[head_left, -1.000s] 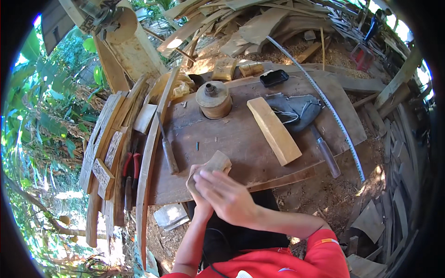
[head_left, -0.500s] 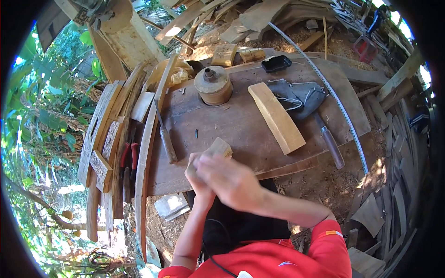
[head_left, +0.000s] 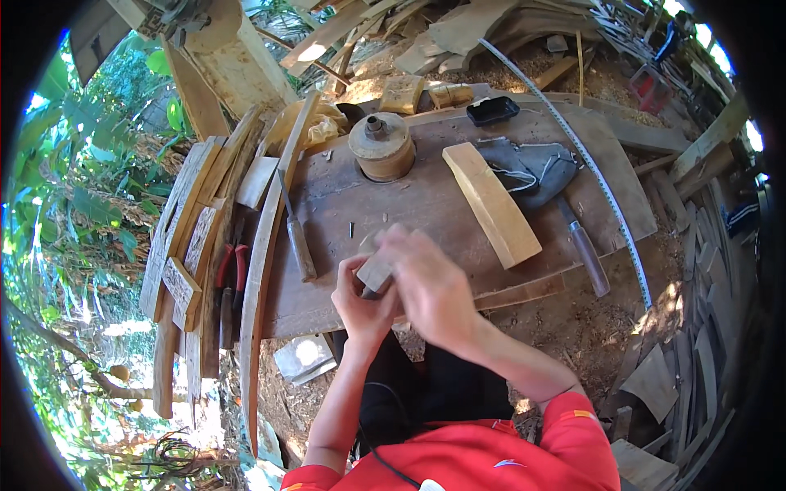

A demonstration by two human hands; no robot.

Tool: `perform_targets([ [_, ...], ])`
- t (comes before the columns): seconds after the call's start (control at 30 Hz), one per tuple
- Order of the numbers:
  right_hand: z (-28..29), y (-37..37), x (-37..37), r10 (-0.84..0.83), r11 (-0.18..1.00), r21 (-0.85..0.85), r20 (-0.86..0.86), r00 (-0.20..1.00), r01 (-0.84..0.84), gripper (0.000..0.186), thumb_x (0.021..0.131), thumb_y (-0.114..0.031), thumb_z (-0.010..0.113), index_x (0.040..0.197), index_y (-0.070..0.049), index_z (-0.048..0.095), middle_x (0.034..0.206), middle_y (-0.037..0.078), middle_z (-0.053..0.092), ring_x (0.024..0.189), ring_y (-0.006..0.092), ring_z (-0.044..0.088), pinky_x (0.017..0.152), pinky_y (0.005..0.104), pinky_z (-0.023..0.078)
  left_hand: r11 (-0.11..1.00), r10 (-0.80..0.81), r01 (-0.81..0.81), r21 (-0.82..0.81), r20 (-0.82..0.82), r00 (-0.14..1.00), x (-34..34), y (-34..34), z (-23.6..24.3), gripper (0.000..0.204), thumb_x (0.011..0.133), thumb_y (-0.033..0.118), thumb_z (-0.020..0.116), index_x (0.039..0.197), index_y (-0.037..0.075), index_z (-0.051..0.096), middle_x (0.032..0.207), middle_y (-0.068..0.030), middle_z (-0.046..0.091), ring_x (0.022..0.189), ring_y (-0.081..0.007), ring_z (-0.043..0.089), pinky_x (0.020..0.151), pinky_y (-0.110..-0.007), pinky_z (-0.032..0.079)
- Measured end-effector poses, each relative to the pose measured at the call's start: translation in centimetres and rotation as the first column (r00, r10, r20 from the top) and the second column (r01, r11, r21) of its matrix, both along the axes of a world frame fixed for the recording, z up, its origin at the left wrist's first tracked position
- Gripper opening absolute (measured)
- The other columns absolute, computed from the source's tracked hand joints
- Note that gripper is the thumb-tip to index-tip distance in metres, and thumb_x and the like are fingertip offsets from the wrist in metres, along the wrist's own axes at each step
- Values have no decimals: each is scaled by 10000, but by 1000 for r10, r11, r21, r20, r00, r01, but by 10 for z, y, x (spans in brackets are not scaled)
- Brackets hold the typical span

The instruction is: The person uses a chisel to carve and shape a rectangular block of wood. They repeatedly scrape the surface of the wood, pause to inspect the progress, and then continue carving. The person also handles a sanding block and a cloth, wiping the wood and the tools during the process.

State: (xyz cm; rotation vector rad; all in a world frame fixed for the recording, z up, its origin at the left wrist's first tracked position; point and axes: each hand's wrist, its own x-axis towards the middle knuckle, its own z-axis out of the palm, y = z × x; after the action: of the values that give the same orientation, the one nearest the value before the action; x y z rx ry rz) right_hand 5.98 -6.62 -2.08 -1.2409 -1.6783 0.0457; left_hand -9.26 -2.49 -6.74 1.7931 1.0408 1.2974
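Note:
My left hand grips a short greyish wooden block at the front of the workbench, with a dark part showing under it. My right hand is at the block's upper end, its curled fingers smeared by motion, so its hold is unclear. Beyond them lie a small dark pin and a chisel-like tool with a wooden handle. A longer pale timber piece lies to the right, beside a dark pouch and a second wooden-handled blade.
The wooden bench carries a round mallet-like wooden cylinder, a black tray and a long measuring strip. Curved planks and red-handled pliers are at the left. Offcuts heap at the right and back.
My right hand has moved up and right, from lying across the block to its upper end, uncovering my left fingers around it. The view has also shifted slightly.

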Motion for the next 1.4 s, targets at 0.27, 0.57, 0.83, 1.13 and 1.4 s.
perform_targets([
  [0.27, -2, -17, 2, 24, 975, -188, -428, 903, -115, 330, 1095, -71, 509, 1385, 33, 628, 1381, 231, 679, 1357, 412, 607, 1111, 467, 507, 994, -106, 108, 4, 200, 974, 4, 9, 3, 702, 810, -17, 857, 1399, 13, 475, 1387, -170, 610, 1225, -214, 631, 1049, -362, 501],
  [0.57, 1, -30, -27, 159, 979, -101, -169, 973, -178, 444, 934, 15, 642, 1377, 34, 614, 1474, 195, 620, 1414, 379, 560, 1196, 490, 452, 992, 126, -123, 28, -153, 980, -35, -16, 23, 415, 785, 20, 885, 1120, -6, 642, 989, -102, 748, 941, -163, 715, 868, -339, 572],
  [0.83, 0, -5, -37, 159, 987, -41, 31, 987, -157, 382, 905, -62, 654, 1272, 45, 653, 1349, 202, 690, 1304, 358, 649, 1166, 462, 483, 984, 152, -153, -93, -18, 988, -43, -13, -14, 372, 813, 81, 889, 1092, -2, 658, 938, -86, 763, 856, -147, 724, 796, -333, 588],
  [1.13, -8, -5, -43, 202, 979, 24, 77, 976, -205, 379, 888, -65, 653, 1255, 33, 650, 1281, 210, 705, 1232, 378, 674, 1094, 456, 532, 958, 246, -235, 167, -51, 968, -31, -10, -15, 381, 751, 117, 934, 951, 27, 622, 684, -45, 669, 613, -51, 540, 546, -263, 420],
  [1.4, -9, -1, -25, 96, 986, -136, 11, 995, -94, 375, 912, -75, 644, 1264, 53, 641, 1373, 199, 678, 1327, 328, 640, 1160, 444, 493, 959, 270, -282, -39, -192, 944, -30, -22, -12, 361, 802, 138, 891, 1092, 25, 709, 786, -109, 761, 663, -147, 704, 658, -311, 557],
])
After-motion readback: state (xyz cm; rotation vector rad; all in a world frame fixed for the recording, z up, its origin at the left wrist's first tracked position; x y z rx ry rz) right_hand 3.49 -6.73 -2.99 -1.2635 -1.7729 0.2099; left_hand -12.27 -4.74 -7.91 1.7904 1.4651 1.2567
